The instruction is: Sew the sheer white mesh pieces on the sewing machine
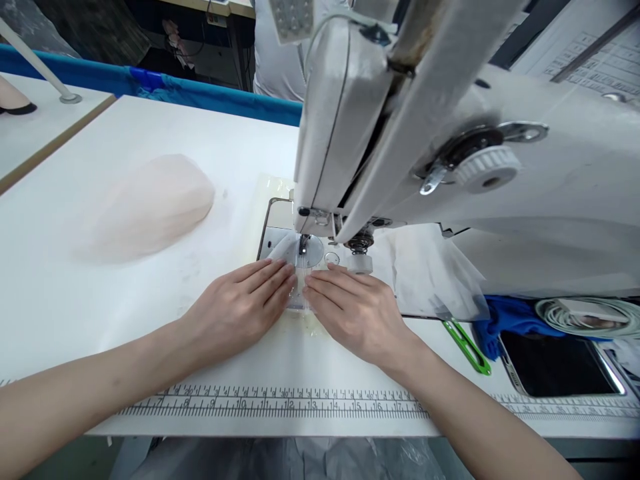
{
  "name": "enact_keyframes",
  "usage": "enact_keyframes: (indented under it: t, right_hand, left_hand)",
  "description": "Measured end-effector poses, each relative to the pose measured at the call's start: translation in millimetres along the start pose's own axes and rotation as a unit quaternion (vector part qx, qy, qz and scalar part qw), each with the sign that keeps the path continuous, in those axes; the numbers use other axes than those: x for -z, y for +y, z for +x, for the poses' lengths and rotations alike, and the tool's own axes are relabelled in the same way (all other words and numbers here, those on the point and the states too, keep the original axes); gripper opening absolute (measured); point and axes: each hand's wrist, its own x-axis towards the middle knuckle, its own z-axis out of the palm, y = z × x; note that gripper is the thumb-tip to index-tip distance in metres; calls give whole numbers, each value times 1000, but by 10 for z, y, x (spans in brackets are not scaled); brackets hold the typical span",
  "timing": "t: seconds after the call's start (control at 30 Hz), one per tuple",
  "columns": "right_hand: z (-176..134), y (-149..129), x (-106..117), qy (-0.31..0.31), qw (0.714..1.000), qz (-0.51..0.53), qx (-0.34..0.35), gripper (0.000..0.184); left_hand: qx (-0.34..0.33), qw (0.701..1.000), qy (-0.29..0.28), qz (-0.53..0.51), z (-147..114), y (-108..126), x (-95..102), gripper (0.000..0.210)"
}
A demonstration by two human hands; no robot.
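My left hand [245, 303] lies flat just left of the sewing machine's [345, 100] needle area, fingers stretched out and side by side. On the other side, my right hand [357, 313] rests with its fingers extended toward the left fingertips, a narrow gap between them. Both sets of fingertips press on thin see-through material [285, 248] in front of the presser foot [303, 245]; its edges are hard to make out. Whitish sheer fabric [425, 267] spreads under the machine arm, right of my right hand. A pale beige, rounded sheer piece [155, 207] lies to the left, partly blurred.
A printed ruler [310, 403] runs along the table's front edge. At right are green thread snips [467, 347], a phone [560, 363], blue cloth [515, 320] and a coiled cable [590, 307]. A person in white [277, 60] is beyond the blue-edged table.
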Motion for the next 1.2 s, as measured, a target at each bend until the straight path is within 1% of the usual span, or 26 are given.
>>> enact_keyframes:
  t: [0.17,0.33,0.5,0.6,0.73,0.83,1.03,1.2]
  right_hand:
    - [-6,-4,-15,2,1000,1,-1,20]
    - [-10,13,-69,9,1000,-17,-8,20]
    - [-24,14,-88,-1,1000,-29,-5,18]
    - [-31,3,-83,-6,999,-31,3,19]
    - [-36,11,-110,-23,1000,-20,0,19]
    - [-43,27,-142,-18,1000,-20,-7,18]
    - [-54,8,-144,-8,1000,-13,-10,18]
    - [-44,-1,-136,-13,999,-17,-28,19]
  left_hand:
    - [-4,1000,3,-1,23,-31,-20,25]
    - [9,1000,-4,5,41,-81,-43,27]
    - [-1,1000,-10,-12,13,-66,-26,28]
    - [0,1000,-14,-5,-4,-52,-19,28]
    - [4,1000,-26,7,8,-86,-50,30]
    - [16,1000,-24,6,37,-114,-71,30]
    - [49,998,-8,-33,34,-28,-20,29]
    - [49,999,-9,-7,28,-18,-32,29]
